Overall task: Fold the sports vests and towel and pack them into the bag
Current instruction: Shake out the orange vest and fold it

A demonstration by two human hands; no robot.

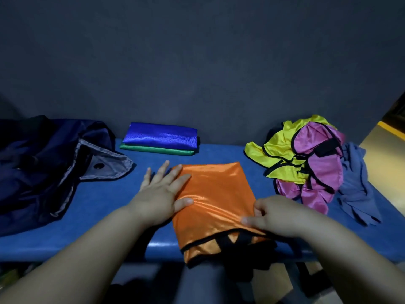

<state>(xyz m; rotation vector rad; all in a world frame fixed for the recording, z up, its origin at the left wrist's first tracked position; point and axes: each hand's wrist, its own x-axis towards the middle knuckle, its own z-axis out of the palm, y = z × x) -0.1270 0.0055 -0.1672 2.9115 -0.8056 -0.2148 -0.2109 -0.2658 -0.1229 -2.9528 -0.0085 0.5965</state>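
Orange vest point(217, 200), folded into a rectangle, lies at the centre of the blue bench point(98, 205). Its near end, edged in black trim, overhangs the bench's front edge.

Left hand point(160, 194): flat, fingers straight and spread, pressing on the orange vest's left edge, with the outer fingers reaching past it onto the bench.

Right hand point(276, 216): fingers curled, pinching the orange vest's near right corner, where the cloth gathers into creases.

Behind the orange vest and slightly left: blue vest point(160, 136), folded and stacked squarely on a folded green vest point(153, 149), of which only the front edge shows.

Left of the orange vest, well apart: dark navy bag point(43, 167), slumped, its grey-lined flap with a black snap point(99, 165) turned toward the orange vest.

Right of the orange vest, near but not touching: a loose heap of a yellow vest point(278, 150) and a pink vest point(322, 172), both black-trimmed, unfolded and tangled together.

Farther right of the orange vest, touching that heap: grey-blue towel point(355, 187), crumpled and unfolded.
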